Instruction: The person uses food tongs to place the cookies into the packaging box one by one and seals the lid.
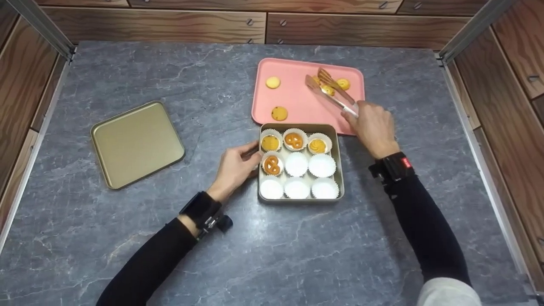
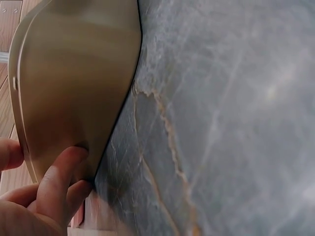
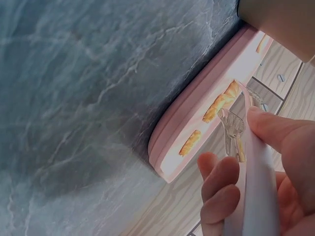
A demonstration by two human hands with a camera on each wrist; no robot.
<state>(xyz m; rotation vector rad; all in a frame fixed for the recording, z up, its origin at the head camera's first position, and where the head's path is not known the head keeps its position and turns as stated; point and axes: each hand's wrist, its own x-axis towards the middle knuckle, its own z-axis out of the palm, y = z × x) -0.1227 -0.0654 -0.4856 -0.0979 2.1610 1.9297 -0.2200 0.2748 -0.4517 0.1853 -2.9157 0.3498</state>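
Observation:
My right hand (image 1: 374,127) grips tongs (image 1: 350,111) with brown, slotted ends and pale handles. Their ends stand apart above swirl cookies (image 1: 328,90) on a pink tray (image 1: 293,100); I cannot tell whether they touch one. Against the left wall of a square gold tin (image 1: 298,199), my left hand (image 1: 236,165) rests its fingers (image 2: 64,167). White paper cups fill the tin in rows. The back row has a round cookie (image 1: 270,143), a pretzel cookie (image 1: 293,140) and a swirl cookie (image 1: 317,146). Another pretzel cookie (image 1: 272,165) sits in the middle row's left cup.
A gold tin lid (image 1: 138,144) lies on the grey marbled table (image 1: 221,255) at the left. The tray also carries a pale round cookie (image 1: 273,82) and a speckled round cookie (image 1: 279,113). The tin stands directly in front of the tray.

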